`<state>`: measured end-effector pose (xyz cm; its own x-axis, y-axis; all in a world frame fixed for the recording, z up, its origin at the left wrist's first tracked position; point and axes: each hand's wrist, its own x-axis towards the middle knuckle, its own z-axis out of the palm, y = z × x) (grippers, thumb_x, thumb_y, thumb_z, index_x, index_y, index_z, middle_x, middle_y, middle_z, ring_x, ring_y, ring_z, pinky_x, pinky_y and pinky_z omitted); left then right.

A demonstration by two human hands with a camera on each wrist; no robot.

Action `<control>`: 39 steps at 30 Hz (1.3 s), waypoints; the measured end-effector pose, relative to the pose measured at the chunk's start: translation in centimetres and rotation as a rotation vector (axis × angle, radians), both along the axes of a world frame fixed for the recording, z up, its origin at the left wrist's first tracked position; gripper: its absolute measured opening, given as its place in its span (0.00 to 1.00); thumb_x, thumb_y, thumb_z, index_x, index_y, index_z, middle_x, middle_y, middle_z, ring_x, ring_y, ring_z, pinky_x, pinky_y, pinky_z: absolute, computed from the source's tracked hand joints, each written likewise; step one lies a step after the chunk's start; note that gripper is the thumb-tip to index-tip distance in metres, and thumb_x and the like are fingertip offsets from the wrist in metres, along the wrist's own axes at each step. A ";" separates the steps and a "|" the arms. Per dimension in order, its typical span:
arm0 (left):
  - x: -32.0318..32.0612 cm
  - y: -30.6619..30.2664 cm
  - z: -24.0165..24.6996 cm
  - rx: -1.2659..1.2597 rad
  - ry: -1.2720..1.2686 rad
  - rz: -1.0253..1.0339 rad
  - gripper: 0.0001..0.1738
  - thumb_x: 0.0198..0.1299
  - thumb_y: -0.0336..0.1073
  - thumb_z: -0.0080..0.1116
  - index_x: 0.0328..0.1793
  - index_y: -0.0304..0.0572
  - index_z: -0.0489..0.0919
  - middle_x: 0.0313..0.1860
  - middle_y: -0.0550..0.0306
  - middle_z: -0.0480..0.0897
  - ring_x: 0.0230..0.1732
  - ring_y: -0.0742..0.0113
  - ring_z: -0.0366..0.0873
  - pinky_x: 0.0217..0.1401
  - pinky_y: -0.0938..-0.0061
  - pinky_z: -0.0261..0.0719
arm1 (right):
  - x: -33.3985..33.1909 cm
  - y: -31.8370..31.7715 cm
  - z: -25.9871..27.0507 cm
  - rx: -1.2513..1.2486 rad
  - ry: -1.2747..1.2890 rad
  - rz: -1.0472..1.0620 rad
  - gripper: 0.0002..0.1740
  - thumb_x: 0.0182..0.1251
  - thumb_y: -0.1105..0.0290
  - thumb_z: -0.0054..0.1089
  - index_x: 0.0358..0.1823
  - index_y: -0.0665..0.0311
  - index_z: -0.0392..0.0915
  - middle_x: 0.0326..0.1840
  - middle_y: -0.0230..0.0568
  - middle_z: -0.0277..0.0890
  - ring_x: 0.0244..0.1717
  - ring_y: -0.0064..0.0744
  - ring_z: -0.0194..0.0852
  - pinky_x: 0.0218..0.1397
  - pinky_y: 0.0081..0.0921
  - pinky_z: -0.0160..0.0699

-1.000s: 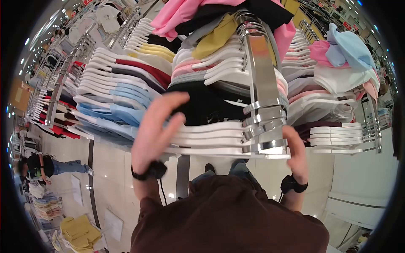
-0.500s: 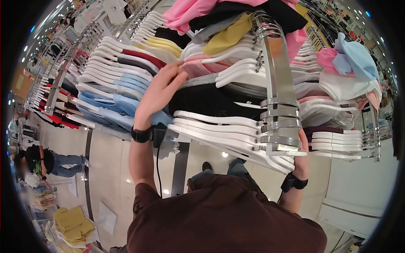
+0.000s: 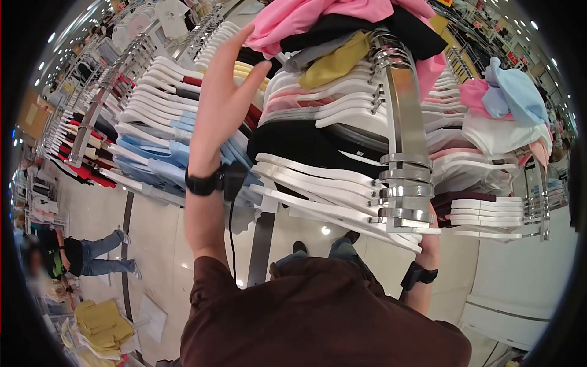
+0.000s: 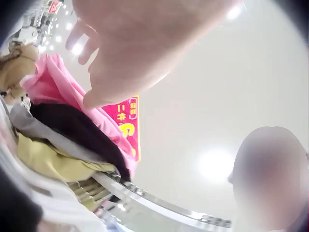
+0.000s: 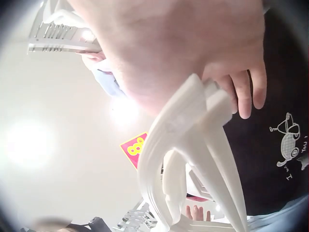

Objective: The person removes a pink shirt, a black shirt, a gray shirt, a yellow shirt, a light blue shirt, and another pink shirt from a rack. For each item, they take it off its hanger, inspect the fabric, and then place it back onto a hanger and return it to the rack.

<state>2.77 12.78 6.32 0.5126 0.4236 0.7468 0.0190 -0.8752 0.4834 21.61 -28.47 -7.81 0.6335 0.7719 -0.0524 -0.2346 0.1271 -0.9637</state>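
Up goes the left hand, climbing past the hanging clothes towards the heaped pink garment! From the head view, its fingers stretch straight, thumb spread wide, grasping nothing; white hangers bunch at the near end of the metal rail. Over to the left wrist view: that pink cloth sits just beside the thumb, contact impossible to call. Right wrist view: the right hand shows nearly straight fingers beside hanger ends, any touch unclear, with black printed cloth beyond.
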 end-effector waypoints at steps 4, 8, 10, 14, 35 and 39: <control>3.8 6.8 -2.4 0.207 -0.084 0.241 0.36 0.68 0.37 0.66 0.81 0.41 0.70 0.76 0.40 0.75 0.78 0.55 0.71 0.74 0.64 0.70 | -1.0 0.4 0.5 0.030 0.013 -0.011 0.32 0.85 0.49 0.49 0.75 0.69 0.68 0.75 0.49 0.72 0.72 0.38 0.73 0.72 0.35 0.72; 5.8 11.3 -4.2 -0.082 -0.086 0.113 0.32 0.68 0.39 0.66 0.75 0.35 0.74 0.67 0.43 0.81 0.67 0.51 0.79 0.69 0.60 0.76 | -1.0 -0.2 0.3 0.032 0.012 -0.018 0.32 0.85 0.48 0.50 0.74 0.69 0.68 0.71 0.50 0.75 0.69 0.39 0.76 0.71 0.35 0.74; 5.6 12.1 -3.4 -0.245 -0.062 -0.004 0.24 0.70 0.39 0.61 0.69 0.35 0.79 0.58 0.48 0.87 0.58 0.61 0.84 0.57 0.65 0.83 | -1.1 -0.8 0.0 0.026 0.028 -0.034 0.31 0.85 0.49 0.50 0.73 0.69 0.68 0.71 0.50 0.76 0.68 0.39 0.77 0.71 0.35 0.74; 5.4 11.2 0.6 -0.301 -0.415 0.076 0.16 0.78 0.36 0.50 0.63 0.35 0.79 0.48 0.57 0.84 0.47 0.75 0.77 0.53 0.77 0.75 | -1.5 -1.4 -0.6 0.053 0.042 -0.066 0.29 0.86 0.51 0.49 0.72 0.69 0.69 0.70 0.50 0.77 0.66 0.37 0.78 0.69 0.33 0.76; 1.2 -18.1 16.8 -0.409 0.253 -1.315 0.18 0.61 0.33 0.54 0.53 0.43 0.88 0.35 0.56 0.89 0.35 0.65 0.86 0.41 0.70 0.85 | -2.8 8.2 15.2 0.593 -0.481 0.056 0.38 0.74 0.48 0.60 0.77 0.60 0.63 0.78 0.56 0.62 0.72 0.48 0.72 0.66 0.36 0.75; 1.2 -21.6 11.5 0.674 0.106 -0.903 0.09 0.54 0.35 0.62 0.39 0.42 0.87 0.27 0.61 0.85 0.33 0.58 0.85 0.42 0.62 0.82 | -1.7 6.4 15.1 0.816 -0.204 0.107 0.29 0.71 0.55 0.62 0.67 0.61 0.69 0.67 0.50 0.69 0.62 0.42 0.76 0.59 0.31 0.77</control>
<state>4.01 -8.84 17.82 0.5009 -0.6064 0.6176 -0.7395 -0.6706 -0.0587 19.90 -22.10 7.25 0.4914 0.5745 0.6546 -0.1170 0.7884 -0.6040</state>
